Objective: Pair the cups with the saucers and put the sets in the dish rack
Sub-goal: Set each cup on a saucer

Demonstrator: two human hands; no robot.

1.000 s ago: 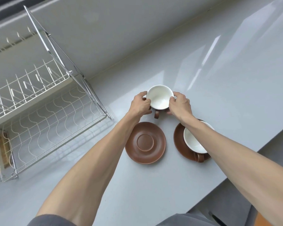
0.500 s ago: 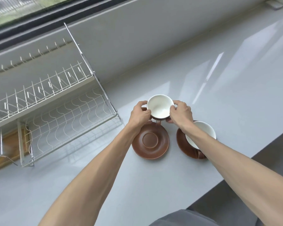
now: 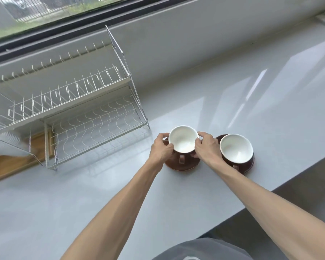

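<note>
Two hands [image 3: 161, 149] [image 3: 206, 147] grip unmarked cup [image 3: 183, 139] over brown saucer [image 3: 184, 166].

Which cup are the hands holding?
The cup on the left, nearer the dish rack. The left hand and right hand grip its sides over a brown saucer. Nobody touches the other cup.

Both forearms are bare all the way up, no sleeves showing, no watch, no rings or bands on the left hand [image 3: 160, 150] or the right hand [image 3: 206, 147]. Nails look short and plain. Only clothing visible is a bit of grey fabric [image 3: 201, 249] at the bottom edge, smooth and unmarked.
</note>
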